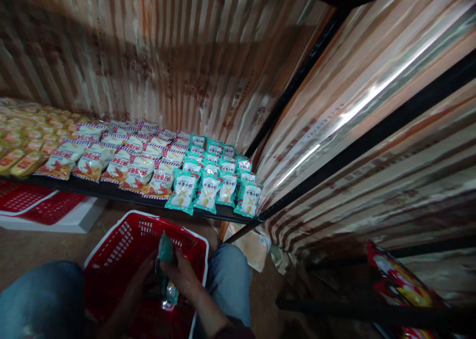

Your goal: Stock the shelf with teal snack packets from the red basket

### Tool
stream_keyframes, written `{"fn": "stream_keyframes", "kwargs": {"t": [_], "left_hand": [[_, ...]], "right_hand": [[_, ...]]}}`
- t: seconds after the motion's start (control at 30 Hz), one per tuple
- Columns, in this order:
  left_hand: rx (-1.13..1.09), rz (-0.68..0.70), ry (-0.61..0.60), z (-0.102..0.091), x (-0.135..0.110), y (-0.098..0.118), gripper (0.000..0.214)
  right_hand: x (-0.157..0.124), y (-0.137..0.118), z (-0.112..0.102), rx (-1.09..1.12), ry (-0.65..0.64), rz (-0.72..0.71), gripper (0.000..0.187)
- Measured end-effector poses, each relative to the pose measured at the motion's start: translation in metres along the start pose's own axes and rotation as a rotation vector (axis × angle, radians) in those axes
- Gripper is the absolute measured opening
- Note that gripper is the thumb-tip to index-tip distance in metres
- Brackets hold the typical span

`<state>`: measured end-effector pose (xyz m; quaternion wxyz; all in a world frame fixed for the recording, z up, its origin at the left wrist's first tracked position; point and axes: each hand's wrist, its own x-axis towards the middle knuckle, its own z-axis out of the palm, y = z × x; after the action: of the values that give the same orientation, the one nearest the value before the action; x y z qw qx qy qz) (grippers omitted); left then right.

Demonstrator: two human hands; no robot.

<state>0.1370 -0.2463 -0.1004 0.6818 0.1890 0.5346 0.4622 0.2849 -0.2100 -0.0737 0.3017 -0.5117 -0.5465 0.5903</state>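
Observation:
My right hand [183, 276] is closed around a teal snack bag [165, 252], held edge-on above the red shopping basket [201, 259]. My left hand [144, 273] is in shadow just left of that bag, its fingers stretched out toward it; whether they touch is hard to tell. Below my right hand a second shiny teal packet [171, 293] shows in part, and I cannot tell if it is held or lying in the basket. On the shelf ahead, several teal snack bags [208, 190] stand in rows at the right end.
White-and-orange snack bags [137, 172] and yellow packets [24, 161] fill the black shelf [111, 194] further left. Another red basket [55, 207] sits under it on a white box [87, 220]. Black frame bars [320, 175] and striped sheeting [372, 145] close the right side. My knees flank the basket.

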Motion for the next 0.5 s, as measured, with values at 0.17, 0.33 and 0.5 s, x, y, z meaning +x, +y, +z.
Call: {"fn": "stream_keyframes", "kwargs": {"t": [0.17,0.33,0.5], "left_hand": [[0.123,0.183,-0.005,-0.003,-0.004,-0.008,0.063],[0.218,0.294,0.048,-0.001,-0.007,-0.017,0.067],[0.192,0.217,0.198,-0.009,0.001,-0.031,0.068]], "right_hand": [[0.001,0.001,0.004,-0.004,0.026,0.073,0.049],[-0.001,-0.002,0.001,0.111,0.034,0.062,0.033],[-0.012,-0.006,-0.005,0.37,-0.079,0.117,0.053]]}}
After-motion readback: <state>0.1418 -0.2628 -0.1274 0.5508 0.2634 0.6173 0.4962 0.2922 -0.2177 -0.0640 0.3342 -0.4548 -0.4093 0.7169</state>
